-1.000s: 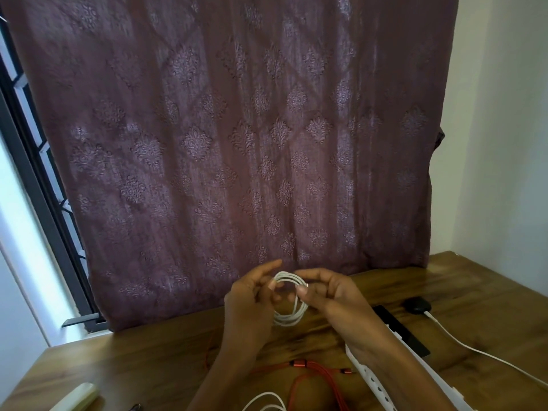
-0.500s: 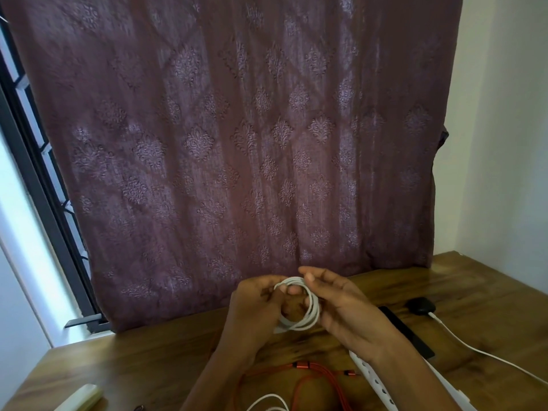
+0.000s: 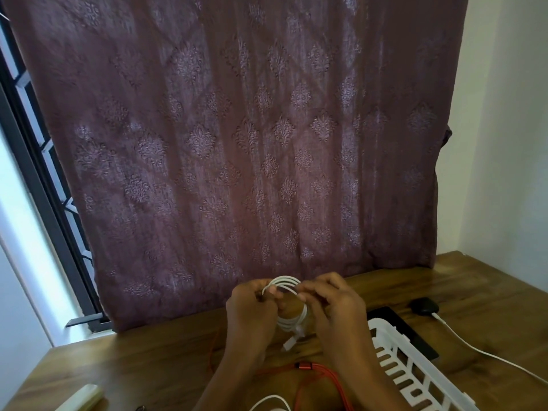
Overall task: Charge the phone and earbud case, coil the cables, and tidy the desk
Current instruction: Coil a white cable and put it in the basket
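A dark window frame (image 3: 29, 161) ran down the far left, well out from the left hand (image 3: 252, 310). Near the bottom edge, left of that hand's forearm, a cream block (image 3: 81, 400) lay on the wooden desk (image 3: 148, 360); what it was could not be told. A patterned plum curtain (image 3: 237, 143) hung behind and above both hands.

The left hand was raised over the desk with its fingers curled, pinching the upper left of the white coil (image 3: 289, 323); something small and dark showed at its fingertips. The coil hung upright between the two hands, and one white plug end dangled from its lower edge. The right hand (image 3: 335, 310) pinched the coil's upper right with thumb and forefinger, the other fingers bent.

Below the hands, between the forearms, a red cable (image 3: 305, 366) sprawled loose on the desk, and a white loop (image 3: 271, 397) showed at the bottom edge. Just right of the right forearm stood a white slatted basket (image 3: 382, 324), with a flat black slab (image 3: 385, 313) partly hidden behind it. Further right a rounded black puck (image 3: 424, 305) rested on the desk, and a white lead (image 3: 474, 350) trailed from it toward the right edge. A pale wall (image 3: 504, 143) closed that side.
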`<action>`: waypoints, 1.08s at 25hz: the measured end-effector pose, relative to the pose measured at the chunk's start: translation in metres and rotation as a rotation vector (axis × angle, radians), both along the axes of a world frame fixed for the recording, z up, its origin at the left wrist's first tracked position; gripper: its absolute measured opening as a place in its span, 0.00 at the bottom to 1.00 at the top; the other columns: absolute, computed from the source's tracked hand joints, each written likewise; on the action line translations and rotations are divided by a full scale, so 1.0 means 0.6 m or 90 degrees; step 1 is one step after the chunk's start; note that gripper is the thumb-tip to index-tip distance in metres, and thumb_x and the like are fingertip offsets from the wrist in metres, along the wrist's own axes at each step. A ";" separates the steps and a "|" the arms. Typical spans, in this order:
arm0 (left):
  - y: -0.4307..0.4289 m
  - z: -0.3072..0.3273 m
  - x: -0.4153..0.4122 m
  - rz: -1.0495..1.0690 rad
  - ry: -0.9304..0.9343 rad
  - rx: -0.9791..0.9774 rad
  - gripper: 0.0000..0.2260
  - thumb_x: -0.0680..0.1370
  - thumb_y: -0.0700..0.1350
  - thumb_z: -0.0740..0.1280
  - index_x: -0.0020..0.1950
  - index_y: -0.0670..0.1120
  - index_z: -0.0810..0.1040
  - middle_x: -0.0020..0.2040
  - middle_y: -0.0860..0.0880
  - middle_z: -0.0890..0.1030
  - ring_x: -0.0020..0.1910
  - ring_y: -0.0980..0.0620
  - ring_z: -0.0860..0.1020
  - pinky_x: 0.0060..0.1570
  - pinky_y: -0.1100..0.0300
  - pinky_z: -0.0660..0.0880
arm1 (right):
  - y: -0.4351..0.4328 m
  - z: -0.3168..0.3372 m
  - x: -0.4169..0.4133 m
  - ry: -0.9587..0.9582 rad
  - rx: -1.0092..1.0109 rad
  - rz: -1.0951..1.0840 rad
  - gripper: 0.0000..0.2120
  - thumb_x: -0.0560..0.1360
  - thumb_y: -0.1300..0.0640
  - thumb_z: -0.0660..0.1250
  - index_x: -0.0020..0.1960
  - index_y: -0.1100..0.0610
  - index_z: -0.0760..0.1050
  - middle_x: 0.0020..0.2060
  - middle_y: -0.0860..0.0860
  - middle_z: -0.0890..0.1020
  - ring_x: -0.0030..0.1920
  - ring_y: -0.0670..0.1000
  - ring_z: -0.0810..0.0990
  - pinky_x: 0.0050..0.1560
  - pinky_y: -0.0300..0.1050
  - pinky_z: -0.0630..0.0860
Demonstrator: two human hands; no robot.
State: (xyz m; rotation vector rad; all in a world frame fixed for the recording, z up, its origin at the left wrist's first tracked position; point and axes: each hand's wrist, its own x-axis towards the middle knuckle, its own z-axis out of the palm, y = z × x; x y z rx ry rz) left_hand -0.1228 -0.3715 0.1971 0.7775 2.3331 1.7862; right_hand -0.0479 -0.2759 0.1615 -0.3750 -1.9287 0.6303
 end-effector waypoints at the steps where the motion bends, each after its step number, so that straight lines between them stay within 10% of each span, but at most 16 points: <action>1: 0.001 -0.003 -0.001 -0.004 -0.015 0.000 0.11 0.77 0.39 0.61 0.40 0.48 0.81 0.35 0.51 0.83 0.39 0.54 0.80 0.43 0.60 0.77 | -0.001 -0.002 -0.001 -0.003 0.019 -0.012 0.06 0.69 0.59 0.67 0.42 0.55 0.83 0.38 0.45 0.75 0.36 0.40 0.74 0.42 0.20 0.68; 7: 0.006 -0.017 -0.015 -0.057 -0.113 0.023 0.14 0.79 0.39 0.60 0.36 0.44 0.80 0.36 0.44 0.83 0.43 0.44 0.82 0.52 0.43 0.78 | -0.010 0.005 0.001 -0.038 0.139 -0.072 0.05 0.67 0.62 0.68 0.41 0.54 0.80 0.37 0.50 0.76 0.32 0.46 0.74 0.26 0.36 0.72; 11: 0.001 -0.019 -0.021 -0.063 -0.105 0.060 0.14 0.79 0.39 0.59 0.37 0.42 0.80 0.36 0.43 0.83 0.44 0.42 0.82 0.53 0.42 0.77 | -0.009 -0.004 -0.012 -0.123 0.131 -0.051 0.05 0.72 0.58 0.66 0.46 0.52 0.80 0.37 0.48 0.72 0.31 0.39 0.67 0.31 0.25 0.63; 19: -0.011 -0.015 -0.019 -0.106 0.070 0.027 0.10 0.77 0.39 0.64 0.46 0.52 0.82 0.37 0.54 0.84 0.38 0.59 0.82 0.47 0.55 0.80 | 0.018 0.055 -0.004 -0.217 -0.423 0.254 0.16 0.73 0.58 0.65 0.28 0.54 0.70 0.22 0.45 0.66 0.23 0.41 0.63 0.26 0.34 0.61; 27: -0.022 -0.002 -0.007 -0.105 0.293 0.003 0.12 0.76 0.38 0.64 0.46 0.54 0.82 0.35 0.62 0.81 0.35 0.65 0.78 0.33 0.75 0.69 | 0.014 0.056 0.010 -0.171 -0.259 0.196 0.12 0.74 0.54 0.67 0.32 0.52 0.75 0.22 0.42 0.76 0.27 0.39 0.72 0.31 0.33 0.68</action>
